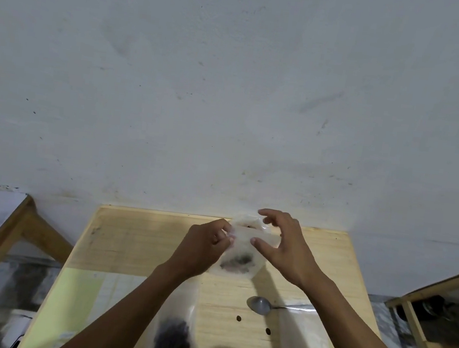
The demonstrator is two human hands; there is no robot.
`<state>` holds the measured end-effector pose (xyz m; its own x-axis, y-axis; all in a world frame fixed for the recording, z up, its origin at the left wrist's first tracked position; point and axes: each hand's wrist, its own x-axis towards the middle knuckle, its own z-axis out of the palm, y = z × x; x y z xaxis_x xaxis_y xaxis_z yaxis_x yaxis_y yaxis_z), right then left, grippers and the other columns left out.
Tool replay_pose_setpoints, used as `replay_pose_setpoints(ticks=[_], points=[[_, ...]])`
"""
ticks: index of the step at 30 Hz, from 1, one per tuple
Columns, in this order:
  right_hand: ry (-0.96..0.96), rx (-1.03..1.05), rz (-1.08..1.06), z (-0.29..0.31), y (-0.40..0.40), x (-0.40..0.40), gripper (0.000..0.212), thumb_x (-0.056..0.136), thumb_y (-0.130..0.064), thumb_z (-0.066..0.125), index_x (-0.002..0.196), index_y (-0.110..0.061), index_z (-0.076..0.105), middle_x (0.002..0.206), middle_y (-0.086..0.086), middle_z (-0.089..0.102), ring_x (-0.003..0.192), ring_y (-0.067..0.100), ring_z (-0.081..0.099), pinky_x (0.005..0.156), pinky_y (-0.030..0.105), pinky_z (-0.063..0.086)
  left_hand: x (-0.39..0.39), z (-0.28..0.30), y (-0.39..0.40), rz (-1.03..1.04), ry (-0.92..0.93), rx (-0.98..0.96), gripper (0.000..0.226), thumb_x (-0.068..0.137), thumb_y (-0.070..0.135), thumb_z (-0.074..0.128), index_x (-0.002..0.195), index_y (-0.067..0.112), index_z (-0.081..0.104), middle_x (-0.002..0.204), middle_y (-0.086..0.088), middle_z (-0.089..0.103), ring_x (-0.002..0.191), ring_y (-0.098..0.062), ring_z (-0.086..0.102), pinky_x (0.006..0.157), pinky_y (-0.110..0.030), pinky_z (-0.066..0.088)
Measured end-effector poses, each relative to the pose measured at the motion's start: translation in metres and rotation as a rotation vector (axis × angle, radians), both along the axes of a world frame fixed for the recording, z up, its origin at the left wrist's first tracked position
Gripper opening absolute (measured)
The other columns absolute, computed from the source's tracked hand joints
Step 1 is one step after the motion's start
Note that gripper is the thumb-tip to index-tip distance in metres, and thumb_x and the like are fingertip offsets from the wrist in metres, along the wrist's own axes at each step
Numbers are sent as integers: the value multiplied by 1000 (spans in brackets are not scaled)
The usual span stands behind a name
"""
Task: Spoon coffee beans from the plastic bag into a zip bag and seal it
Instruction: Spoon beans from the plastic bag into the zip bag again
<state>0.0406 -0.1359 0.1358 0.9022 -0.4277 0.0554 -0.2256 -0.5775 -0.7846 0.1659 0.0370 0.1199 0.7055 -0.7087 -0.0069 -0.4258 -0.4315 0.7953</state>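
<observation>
Looks like the sealing step w/ the zip bag [242,250]: it's held up over the far half of the wooden table [139,238], mouth near the top still puffed open, a small dark clump of coffee beans [242,260] sagging in the bottom. Left hand [203,247] pinches the bag's left top edge btwn thumb and fingertips. Right hand [283,244] is spread, fingers relaxed, around the right side; can't tell if it's actually touching the plastic. To do it well, prob: keep the left pinch firm at the corner, bring the right thumb + forefinger onto the strip just beside it, then press along to the far end so the 2 tracks mate w/o a gap; squeeze air out first, keep beans low so none jam the strip. Plastic bag [170,337] lies flat at the near edge under the left forearm, a bigger dark heap of beans inside. Spoon [260,305] rests bowl-down near it, empty. Two loose beans [239,318] on the table, apart from both bags.
</observation>
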Motion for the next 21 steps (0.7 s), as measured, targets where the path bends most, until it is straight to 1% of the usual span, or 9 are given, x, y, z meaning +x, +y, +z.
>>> replay_pose_setpoints(ticks=[2, 4, 7, 9, 11, 14, 16, 18, 21], points=[[58, -256, 93, 4, 3, 6, 35, 83, -37, 69, 116, -33, 59, 112, -14, 56, 108, 10, 44, 90, 29, 36, -3, 2, -4, -56, -52, 9, 10, 88, 24, 66, 83, 30, 59, 65, 10, 66, 62, -9, 61, 68, -33, 53], [133, -355, 137, 7, 6, 11, 21, 87, -36, 63, 107, -28, 63, 105, -13, 60, 105, 14, 48, 90, 35, 36, -5, 3, -5, -77, -72, -2, 12, 87, 23, 66, 85, 32, 59, 63, 9, 64, 63, -11, 62, 69, -35, 53], [142, -320, 129, 6, 9, 13, 12, 89, -32, 59, 95, -23, 64, 95, -13, 62, 96, 13, 53, 89, 37, 39, -7, 4, -6, -87, -79, -18, 9, 88, 23, 65, 91, 31, 61, 66, 9, 66, 66, -12, 62, 70, -36, 53], [133, -302, 118, 5, 10, 14, 11, 88, -31, 60, 91, -21, 62, 93, -13, 63, 92, 13, 54, 87, 38, 41, -8, 5, -5, -92, -86, -35, 5, 90, 27, 63, 91, 31, 61, 70, 9, 68, 67, -12, 63, 70, -38, 53], [130, -284, 114, 5, 11, 15, 11, 88, -32, 61, 89, -21, 62, 91, -13, 63, 89, 12, 54, 84, 36, 43, -9, 6, -4, -85, -91, -54, 2, 91, 31, 62, 90, 31, 60, 73, 9, 68, 70, -10, 64, 71, -39, 53], [92, -181, 112, 6, 12, 16, 13, 87, -34, 64, 88, -21, 62, 86, -11, 65, 82, 13, 57, 77, 33, 46, -10, 8, -3, -65, -128, -79, 7, 92, 32, 60, 86, 32, 59, 81, 14, 68, 80, -4, 64, 75, -35, 54], [76, -148, 114, 6, 13, 16, 14, 87, -36, 64, 87, -22, 63, 85, -10, 65, 80, 13, 58, 74, 33, 47, -11, 9, -3, -67, -159, -96, 9, 92, 31, 61, 83, 30, 59, 83, 16, 66, 83, -2, 63, 77, -34, 53], [64, -150, 120, 5, 13, 15, 15, 87, -38, 62, 87, -23, 63, 86, -11, 65, 80, 10, 57, 75, 32, 45, -12, 7, -3, -68, -186, -113, 11, 92, 28, 61, 82, 26, 59, 81, 16, 64, 81, -3, 61, 76, -34, 53], [67, -201, 134, 6, 13, 14, 19, 84, -46, 53, 84, -29, 62, 86, -14, 62, 80, 5, 53, 79, 34, 42, -12, 2, -3, -56, -169, -146, 12, 91, 25, 62, 79, 22, 59, 78, 16, 62, 78, -6, 59, 74, -35, 52]])
